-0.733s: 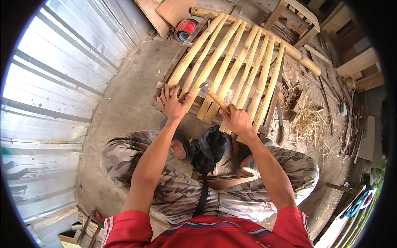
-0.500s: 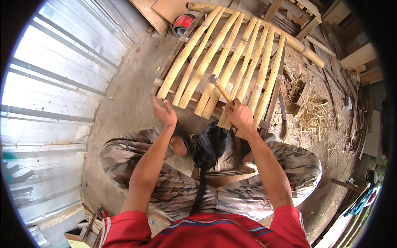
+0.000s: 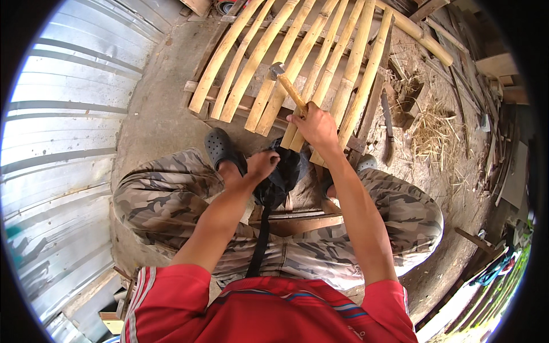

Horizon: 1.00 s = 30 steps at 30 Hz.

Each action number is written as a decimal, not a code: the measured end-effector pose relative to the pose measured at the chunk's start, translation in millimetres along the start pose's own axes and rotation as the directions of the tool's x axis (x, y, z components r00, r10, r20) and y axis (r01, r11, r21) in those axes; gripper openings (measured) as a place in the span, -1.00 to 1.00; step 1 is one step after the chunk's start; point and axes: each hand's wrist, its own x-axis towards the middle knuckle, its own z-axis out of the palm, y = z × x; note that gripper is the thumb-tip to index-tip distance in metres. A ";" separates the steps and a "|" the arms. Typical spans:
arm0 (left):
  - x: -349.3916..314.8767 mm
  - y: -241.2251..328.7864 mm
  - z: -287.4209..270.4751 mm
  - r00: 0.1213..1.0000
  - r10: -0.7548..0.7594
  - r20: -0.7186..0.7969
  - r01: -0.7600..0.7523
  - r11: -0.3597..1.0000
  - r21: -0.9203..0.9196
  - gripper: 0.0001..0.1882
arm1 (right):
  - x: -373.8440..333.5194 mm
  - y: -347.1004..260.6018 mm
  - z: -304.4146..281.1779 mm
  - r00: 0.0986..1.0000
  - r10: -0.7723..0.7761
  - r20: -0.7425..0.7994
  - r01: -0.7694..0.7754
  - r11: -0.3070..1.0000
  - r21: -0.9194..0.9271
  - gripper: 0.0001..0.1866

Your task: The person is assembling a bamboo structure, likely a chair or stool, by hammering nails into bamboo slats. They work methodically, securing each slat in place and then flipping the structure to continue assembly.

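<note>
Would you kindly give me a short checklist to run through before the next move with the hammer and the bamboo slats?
1. Hammer in hand: ok, the right hand grips its wooden handle.
2. Left hand away from the hammer head: ok, it is by the black bag.
3. Left hand free of small items: cannot tell, its curled fingers hide the palm.
4. Bamboo slats evenly spaced: not ok, the gaps at their near ends vary.
5. Slats fastened at the near ends: cannot tell, no fixings show clearly.
6. Long blade away from both hands: ok, it lies right of the slats.
</note>
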 end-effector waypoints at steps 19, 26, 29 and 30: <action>2.5 21.3 70.5 0.891 -0.454 0.032 0.442 0.880 0.171 -0.76 | -0.1 -1.9 -0.5 1.000 -0.004 0.000 0.004 1.000 0.005 -0.32; -0.2 32.5 70.8 0.851 -0.519 0.073 0.499 0.845 0.194 -0.74 | 0.7 -1.3 -0.4 1.000 0.012 0.028 -0.012 1.000 0.005 -0.33; 1.2 32.8 70.0 0.837 -0.543 0.068 0.527 0.834 0.165 -0.75 | 0.5 -1.9 -0.6 1.000 0.010 0.026 -0.011 1.000 0.017 -0.33; 1.6 34.9 69.4 0.837 -0.544 0.061 0.531 0.834 0.153 -0.75 | 0.8 -1.3 -0.3 1.000 0.014 0.024 -0.015 1.000 0.015 -0.34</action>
